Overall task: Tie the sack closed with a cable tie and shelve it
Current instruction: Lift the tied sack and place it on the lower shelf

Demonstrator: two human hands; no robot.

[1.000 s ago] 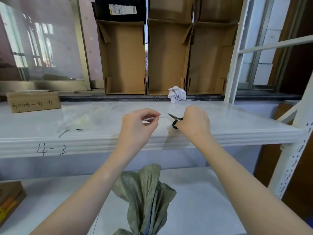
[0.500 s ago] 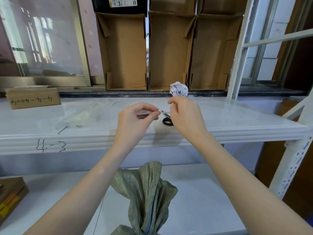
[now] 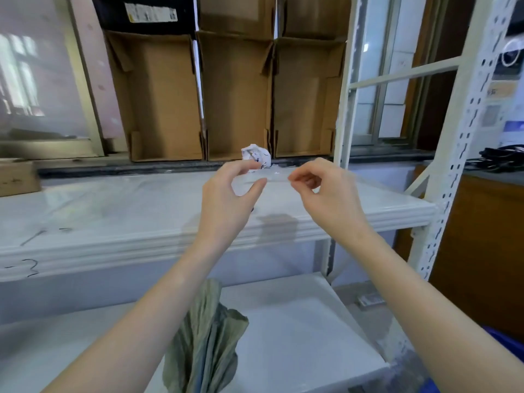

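Now my left hand [image 3: 226, 194] and right hand [image 3: 317, 188] pinch a faint cable tie [image 3: 269, 181]; I should loop it snugly round the sack [image 3: 204, 344] neck at six o'clock.

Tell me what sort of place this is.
Most likely a stockroom or small warehouse. White metal shelving with perforated uprights carries handwritten codes on a shelf edge, open cardboard boxes line the sill behind, and a woven sack stands on the lower shelf.

One head-worn view looks forward and slightly down, close over the white shelf [image 3: 113, 211].
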